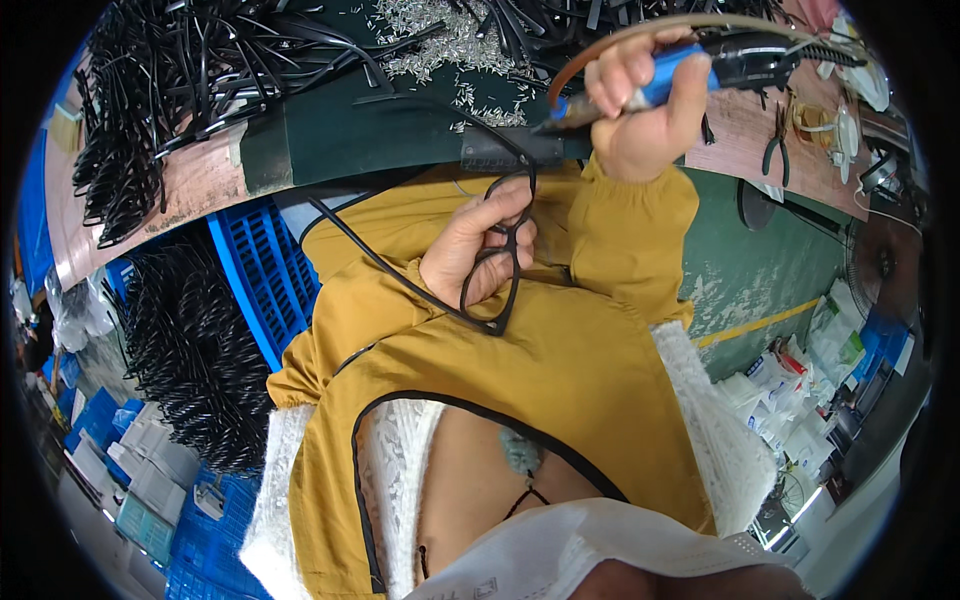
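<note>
My left hand (pixel 485 240) is closed around a black eyeglass frame (pixel 496 326), held over my lap just below the bench edge. One temple stretches up and left from the frame's lower corner; the other end reaches up toward the bench. In my right hand (pixel 650 120) is a powered screwdriver (pixel 735 62) with a blue and black body, fingers wrapped round its blue part. Its tip points left and down, close to a small dark block (pixel 512 148) on the bench edge. Whether the tip touches anything I cannot tell. Small silvery screws (pixel 440 45) lie scattered beyond.
Black temples and frames (pixel 230 65) are heaped across the bench's far left. Pliers (pixel 776 150) lie at the right. A blue plastic basket (pixel 262 275) and a large bundle of black frame parts (pixel 190 350) are at my left, below the bench edge. Several white bags (pixel 790 400) lie at lower right.
</note>
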